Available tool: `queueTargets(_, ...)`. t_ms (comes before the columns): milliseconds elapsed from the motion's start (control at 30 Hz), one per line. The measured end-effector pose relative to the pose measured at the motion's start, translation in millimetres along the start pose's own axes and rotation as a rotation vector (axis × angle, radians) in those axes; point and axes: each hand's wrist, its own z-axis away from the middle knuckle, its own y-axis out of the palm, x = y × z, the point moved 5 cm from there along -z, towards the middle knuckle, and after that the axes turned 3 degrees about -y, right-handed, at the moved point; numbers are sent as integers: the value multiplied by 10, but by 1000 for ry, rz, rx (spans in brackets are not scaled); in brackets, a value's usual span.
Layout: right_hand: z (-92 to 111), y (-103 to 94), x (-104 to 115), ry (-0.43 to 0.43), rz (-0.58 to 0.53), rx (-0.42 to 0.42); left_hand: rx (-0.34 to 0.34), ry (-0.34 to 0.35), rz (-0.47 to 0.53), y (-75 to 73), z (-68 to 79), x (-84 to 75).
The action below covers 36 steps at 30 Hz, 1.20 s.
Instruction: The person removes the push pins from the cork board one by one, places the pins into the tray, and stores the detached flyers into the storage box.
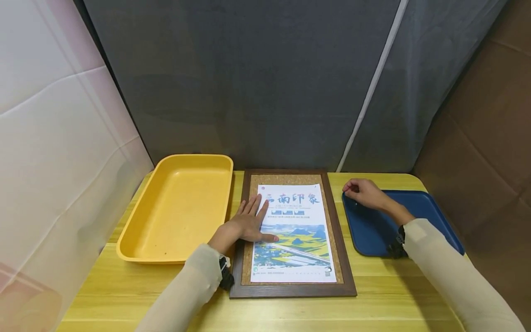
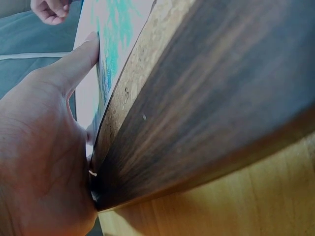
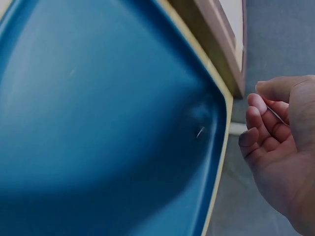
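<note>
A printed poster with large Chinese characters and a colourful landscape lies on a brown-framed cork board. My left hand rests with spread fingers across the poster's left side and the frame. In the left wrist view its thumb lies against the printed sheet. My right hand is at the near-left corner of the blue tray, fingers curled and thumb near the index fingertip. Nothing shows between these fingertips in the right wrist view. A tiny pin-like piece lies in the tray's corner.
A yellow tray stands on the wooden table to the left of the board. Behind the table rises a grey curtain with a white strip. A white sheet bounds the left, a brown one the right.
</note>
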Motion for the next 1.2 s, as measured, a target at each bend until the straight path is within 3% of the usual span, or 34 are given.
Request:
queueTargets(200,-123,80,169,-35,-2,-4,-2,0,-12,-22,30,-16)
queueTargets(567,-305,191,405,-97,-8,13,0,-17,26,169,-187,125)
queueTargets(1200,-517,383,672,-168,-44,9,-6,-10,-13,201,-243,176)
